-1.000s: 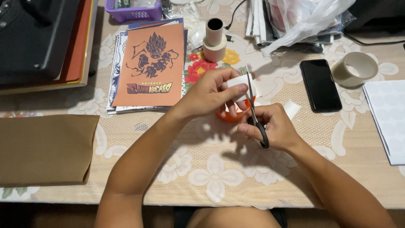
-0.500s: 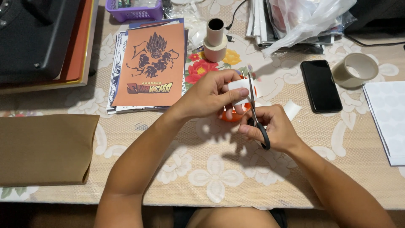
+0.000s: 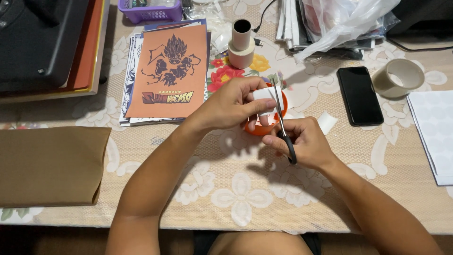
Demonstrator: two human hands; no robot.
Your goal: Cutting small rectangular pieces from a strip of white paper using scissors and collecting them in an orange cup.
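I am holding a small piece of white paper [image 3: 263,94] in my left hand [image 3: 231,105], pinching it between thumb and fingertips just above an orange cup-like thing [image 3: 262,127] that is sitting on the worktop [image 3: 245,198]. The paper is standing more or less flat toward me, its right edge meeting the blades.

My right hand [image 3: 304,144] is gripping a pair of scissors [image 3: 281,123], fingers curled through the black handles. The scissors are running long and narrow, handles low and toward me, tips pointing up and away from me with a slight lean to the left. The blades are lying nearly together, so I cannot tell how far they are parted; they are touching the paper at its right side, right over the orange rim.

Both of my forearms are coming in from the near edge and meeting at the middle of the lace-patterned cloth. Just beside my right hand, a small white scrap [image 3: 326,123] is lying on the cloth. Farther right, a black phone [image 3: 359,95] is lying face up, with a roll of tape [image 3: 398,78] near it and a white sheet [image 3: 434,132] at the edge. To the left, an orange printed card [image 3: 167,71] is resting on a stack of papers, and a folded brown cloth [image 3: 49,165] is lying nearer to me. A cardboard tube [image 3: 241,42] is standing upright beyond my left hand.
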